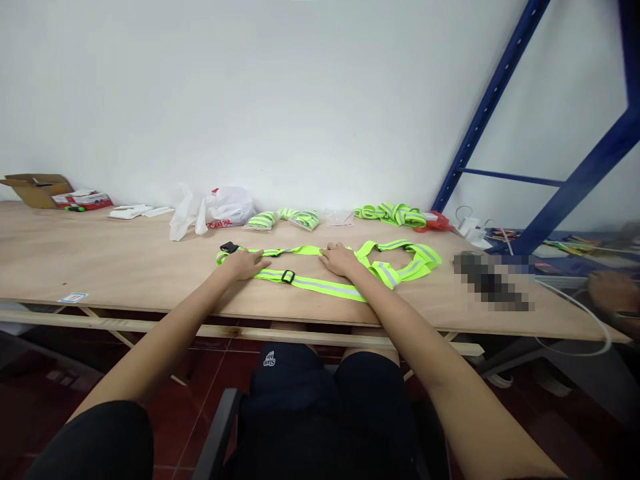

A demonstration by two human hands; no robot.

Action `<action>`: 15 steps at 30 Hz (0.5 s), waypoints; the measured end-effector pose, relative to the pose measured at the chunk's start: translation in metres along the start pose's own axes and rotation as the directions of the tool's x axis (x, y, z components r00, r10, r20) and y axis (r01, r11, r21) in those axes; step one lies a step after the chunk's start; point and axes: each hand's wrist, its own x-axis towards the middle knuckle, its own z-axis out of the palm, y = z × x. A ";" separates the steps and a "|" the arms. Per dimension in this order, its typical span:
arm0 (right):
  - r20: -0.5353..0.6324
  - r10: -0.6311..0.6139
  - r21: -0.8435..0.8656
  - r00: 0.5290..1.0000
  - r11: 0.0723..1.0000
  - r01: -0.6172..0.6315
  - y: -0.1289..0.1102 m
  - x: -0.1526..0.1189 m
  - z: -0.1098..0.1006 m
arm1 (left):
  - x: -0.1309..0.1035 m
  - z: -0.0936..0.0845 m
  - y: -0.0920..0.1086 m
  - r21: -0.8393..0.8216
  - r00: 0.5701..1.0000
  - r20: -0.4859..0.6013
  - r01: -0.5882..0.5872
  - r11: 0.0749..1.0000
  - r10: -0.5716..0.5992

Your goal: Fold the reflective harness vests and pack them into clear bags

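Note:
A neon yellow reflective strap vest [327,287] with grey stripes lies spread on the wooden table. Its straps run sideways in two bands, and a bunched loop sits at the right end. At its left end is a black buckle [229,247]; a black slider [287,276] sits on the near band. My left hand [244,264] rests on the left part of the vest, fingers stretched out and pointing right. Flat on the far band, beside the loop, lies my right hand [339,259] with its fingers extended. Parts of the straps are hidden under both hands.
Along the wall lie bagged vests [303,219], a loose vest pile [393,214], white plastic bags [230,205] and an open carton [37,190]. A pixelated dark object [490,280] is at right, near a white cable [575,303]. Another person's hand [614,291] shows at the right edge.

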 end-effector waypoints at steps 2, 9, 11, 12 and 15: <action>-0.002 -0.007 0.002 1.000 1.000 0.007 0.001 -0.001 0.000 | -0.003 0.000 -0.001 -0.001 1.000 -0.012 0.013 1.000 -0.013; -0.005 -0.012 0.009 1.000 1.000 0.012 0.005 -0.005 0.005 | -0.004 0.000 -0.002 0.045 0.999 -0.012 0.044 0.998 -0.044; -0.010 0.018 0.021 1.000 1.000 -0.018 0.007 -0.006 0.007 | -0.003 0.001 -0.003 0.033 0.999 -0.019 0.049 0.998 -0.048; -0.017 0.036 0.031 0.999 0.999 -0.035 0.008 -0.006 0.007 | -0.003 0.001 -0.004 0.028 0.999 -0.020 0.047 0.998 -0.047; -0.060 0.083 0.088 0.995 0.993 -0.077 0.009 -0.004 0.005 | -0.001 0.002 -0.005 0.023 0.999 -0.019 0.038 0.999 -0.037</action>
